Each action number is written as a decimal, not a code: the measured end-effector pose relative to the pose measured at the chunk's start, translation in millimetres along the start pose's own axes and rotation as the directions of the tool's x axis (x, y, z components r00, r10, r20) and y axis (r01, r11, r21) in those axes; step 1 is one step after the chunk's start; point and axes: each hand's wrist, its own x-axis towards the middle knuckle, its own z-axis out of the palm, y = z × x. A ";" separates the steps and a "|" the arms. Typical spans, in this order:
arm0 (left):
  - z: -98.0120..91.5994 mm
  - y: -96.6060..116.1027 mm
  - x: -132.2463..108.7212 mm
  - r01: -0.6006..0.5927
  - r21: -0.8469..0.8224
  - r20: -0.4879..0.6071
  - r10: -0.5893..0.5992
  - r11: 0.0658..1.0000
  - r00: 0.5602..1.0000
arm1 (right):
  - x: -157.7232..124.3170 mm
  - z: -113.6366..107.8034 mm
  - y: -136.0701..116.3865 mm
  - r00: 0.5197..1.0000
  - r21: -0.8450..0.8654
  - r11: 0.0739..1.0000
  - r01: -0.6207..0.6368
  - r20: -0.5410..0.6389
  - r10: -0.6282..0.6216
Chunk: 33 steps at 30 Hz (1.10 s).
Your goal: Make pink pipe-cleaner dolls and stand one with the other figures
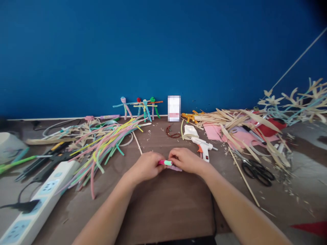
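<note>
Close together above the middle of the table are my two hands. The fingers of my left hand (148, 165) are closed round a short pen-like stick (168, 163), bright pink with a mint-green end pointing right. My right hand (186, 160) is closed in a pinch beside that end, touching a pale purple pipe cleaner (175, 168) that shows just under the fingers. Much of both pieces is hidden by the hands, so I cannot tell how they join. A white hot glue gun (203, 146) lies just beyond my right hand.
Left lie many coloured pipe cleaners (109, 141) and a white power strip (48, 194). Small pipe-cleaner figures (145, 109) lean on the blue wall. Right are dry husk strips (224, 119), pink sheets (213, 132) and black-handled scissors (258, 172). A bead string (172, 134) lies ahead.
</note>
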 end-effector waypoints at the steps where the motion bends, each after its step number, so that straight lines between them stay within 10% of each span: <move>1: 2.2 0.5 0.1 0.018 0.054 -0.023 -0.016 0.998 1.000 | -0.3 1.2 -1.4 1.000 -0.030 0.999 -0.021 -0.001 0.021; 15: 20.9 -11.0 13.2 0.247 -0.144 -0.300 -0.280 0.958 0.912 | -4.4 11.8 -27.2 0.985 -0.274 0.958 -0.083 -0.171 0.037; 22: 19.6 -12.4 17.3 0.203 -0.750 -0.135 -0.446 0.630 0.885 | -3.2 16.2 -24.4 0.974 -0.293 0.951 -0.094 -0.224 0.028; 33: 8.5 -17.1 13.1 0.213 -0.850 0.055 -0.321 0.482 0.945 | 3.2 20.3 -7.0 0.925 0.033 0.986 -0.162 -0.344 0.164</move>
